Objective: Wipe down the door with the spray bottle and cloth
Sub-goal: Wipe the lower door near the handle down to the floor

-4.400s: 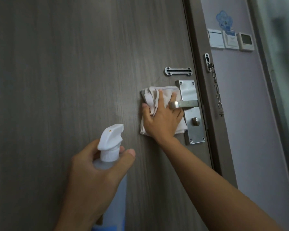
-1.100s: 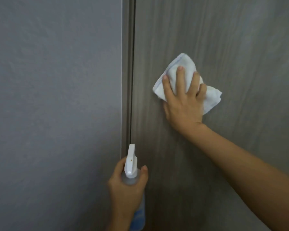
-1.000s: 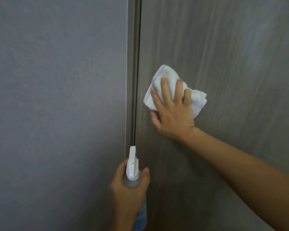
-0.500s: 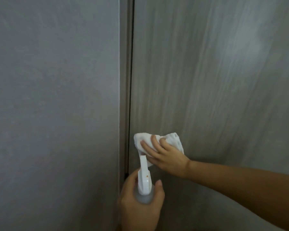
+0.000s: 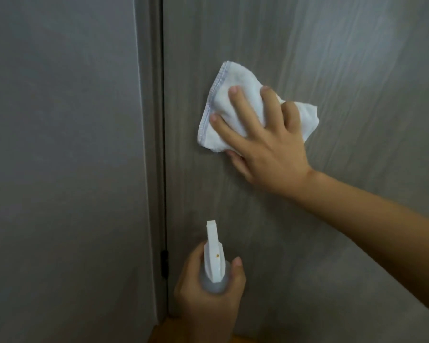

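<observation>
Cloth [image 5: 235, 105] lies flat on the door [image 5: 332, 58] under my right hand [image 5: 265, 147], whose fingers are spread and press it to the wood, near the hinge-side edge. Below, well apart from it, my left hand [image 5: 208, 290] grips the spray bottle [image 5: 213, 266] around its neck, nozzle pointing at the door.

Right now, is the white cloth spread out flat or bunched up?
Bunched up. The cloth shows thick folds and a doubled stitched edge under the right hand, which presses it on the door.
</observation>
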`<state>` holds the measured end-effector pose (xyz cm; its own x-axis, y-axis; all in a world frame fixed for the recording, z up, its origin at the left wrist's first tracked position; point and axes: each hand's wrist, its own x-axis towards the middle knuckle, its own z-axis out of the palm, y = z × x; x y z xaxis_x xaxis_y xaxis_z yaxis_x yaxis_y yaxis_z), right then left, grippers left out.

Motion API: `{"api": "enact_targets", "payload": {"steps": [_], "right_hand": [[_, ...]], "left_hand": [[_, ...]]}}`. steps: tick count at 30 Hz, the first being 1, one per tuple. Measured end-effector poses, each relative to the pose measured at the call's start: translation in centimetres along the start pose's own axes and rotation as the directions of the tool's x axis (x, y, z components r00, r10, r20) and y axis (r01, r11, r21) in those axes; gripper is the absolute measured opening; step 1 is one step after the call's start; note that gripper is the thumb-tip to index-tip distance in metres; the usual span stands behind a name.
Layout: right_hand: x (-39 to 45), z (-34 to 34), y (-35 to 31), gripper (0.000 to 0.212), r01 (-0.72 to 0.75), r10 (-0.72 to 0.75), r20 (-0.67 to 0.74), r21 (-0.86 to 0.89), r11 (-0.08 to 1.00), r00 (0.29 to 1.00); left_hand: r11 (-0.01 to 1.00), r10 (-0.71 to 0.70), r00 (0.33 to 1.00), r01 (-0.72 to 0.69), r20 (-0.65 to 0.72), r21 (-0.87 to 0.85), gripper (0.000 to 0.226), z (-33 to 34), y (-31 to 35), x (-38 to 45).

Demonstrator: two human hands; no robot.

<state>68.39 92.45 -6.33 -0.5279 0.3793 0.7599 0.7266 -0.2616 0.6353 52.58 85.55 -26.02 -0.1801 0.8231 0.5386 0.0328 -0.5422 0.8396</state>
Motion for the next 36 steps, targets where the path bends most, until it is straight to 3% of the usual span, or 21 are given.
{"api": "enact_targets", "payload": {"steps": [8,11,18,21,25,29,36], "right_hand": [[-4.4,0.1,-0.9,0.067,0.202,-0.199,0.145,-0.005,0.979,0.969],[-6.4,0.1,0.2,0.07,0.266,-0.26,0.147,-0.024,0.964,0.954],[-11.7,-0.5,2.7,0.06,0.231,-0.235,0.081,0.058,0.971,0.969],[-11.9,-0.7,3.1,0.069,0.298,-0.299,0.123,0.029,0.954,0.946],[-10.0,-1.1,3.6,0.081,0.407,-0.413,0.214,0.071,0.911,0.885],[-9.8,-0.8,4.8,0.067,0.479,-0.486,0.187,0.087,0.874,0.854],[-10.6,-0.6,5.1,0.059,0.437,-0.451,0.147,0.119,0.892,0.88]], "left_hand": [[0.997,-0.075,0.995,0.076,0.069,-0.018,0.063,0.4,0.2,-0.6],[0.995,-0.077,0.996,0.079,0.033,-0.053,0.063,0.7,1.0,-0.9],[0.996,-0.084,0.992,0.08,-0.095,-0.044,0.044,1.4,6.3,-0.7],[0.998,-0.051,0.986,0.056,-0.158,0.023,0.039,2.0,9.4,-1.1],[0.992,-0.026,0.985,0.046,-0.171,0.117,0.05,3.0,12.7,-3.0],[0.982,0.008,0.995,0.011,-0.098,0.188,0.052,3.6,15.4,-4.2],[0.99,-0.075,0.994,0.083,-0.073,0.11,0.043,3.0,13.7,-8.2]]}}
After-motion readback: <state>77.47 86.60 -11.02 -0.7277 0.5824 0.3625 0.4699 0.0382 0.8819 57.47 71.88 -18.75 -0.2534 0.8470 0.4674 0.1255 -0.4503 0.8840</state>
